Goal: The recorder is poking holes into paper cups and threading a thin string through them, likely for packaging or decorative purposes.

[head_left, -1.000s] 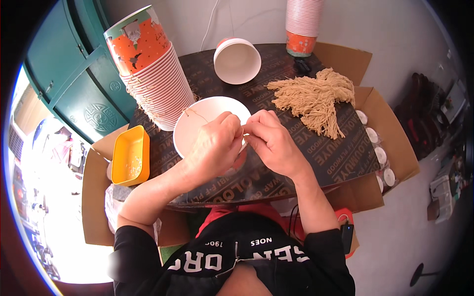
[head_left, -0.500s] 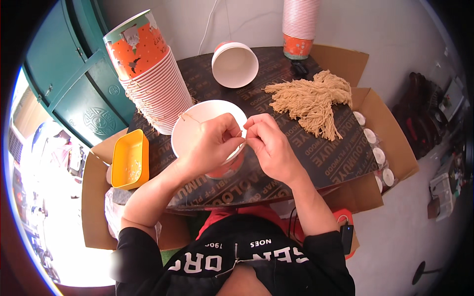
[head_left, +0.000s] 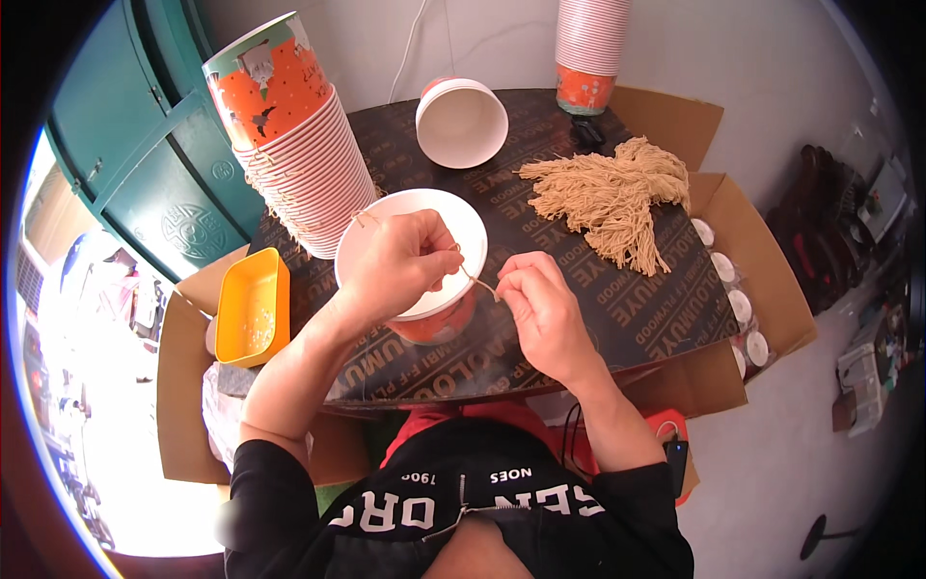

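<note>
A paper bucket [head_left: 439, 323], white inside and orange outside, stands in front of me on the table. My left hand [head_left: 405, 261] reaches over its mouth, thumb and fingers pinched on a tan string [head_left: 480, 283] at the right side of the rim. Outside the bucket, just to its right, my right hand [head_left: 542, 309] pinches the string's other end. A short stretch of string runs between the two hands. At the rim's far left, another bit of string [head_left: 365, 219] shows. My left hand hides part of the bucket's inside.
A tall bucket stack [head_left: 313, 169] leans at left, strings along its side. Behind lies a tipped bucket [head_left: 461, 125]; another stack [head_left: 585, 58] stands back right. A bundle of tan strings [head_left: 617, 198] lies right. A yellow tray [head_left: 241, 333] and cardboard box [head_left: 762, 232] flank the dark table [head_left: 617, 328].
My right hand has moved right and down, away from the left hand, drawing the string out between them. The left hand has stayed near the rim.
</note>
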### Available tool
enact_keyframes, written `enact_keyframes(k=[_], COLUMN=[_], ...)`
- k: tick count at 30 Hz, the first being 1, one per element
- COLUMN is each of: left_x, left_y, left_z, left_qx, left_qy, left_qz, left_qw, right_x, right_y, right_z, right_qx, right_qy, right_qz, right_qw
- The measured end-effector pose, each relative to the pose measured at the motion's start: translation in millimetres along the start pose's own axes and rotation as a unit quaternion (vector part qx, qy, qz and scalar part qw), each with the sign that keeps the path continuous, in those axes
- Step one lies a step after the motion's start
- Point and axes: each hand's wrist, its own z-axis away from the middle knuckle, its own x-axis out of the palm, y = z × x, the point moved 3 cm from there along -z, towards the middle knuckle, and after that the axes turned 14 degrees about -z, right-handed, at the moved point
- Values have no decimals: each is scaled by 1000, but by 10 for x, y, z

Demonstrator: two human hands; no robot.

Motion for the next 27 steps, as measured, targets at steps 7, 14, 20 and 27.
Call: enact_keyframes(k=[7, 14, 20, 27], left_x=[-42, 28, 71, -20], left_y=[62, -9, -59, 74], left_z=[28, 48, 1, 16], left_qx=[11, -9, -26, 18], left_qy=[-20, -7, 5, 40], left_qz=[2, 31, -8, 115], left_qw=[1000, 999, 1000, 992], right_x=[92, 163, 175, 175], right_y=[78, 19, -74, -89], right_z=[69, 53, 1, -87], right_qx=[177, 50, -105, -76], right_qy=[45, 52, 6, 49], right_qz=[-159, -61, 41, -33], right_qw=[970, 996, 994, 995])
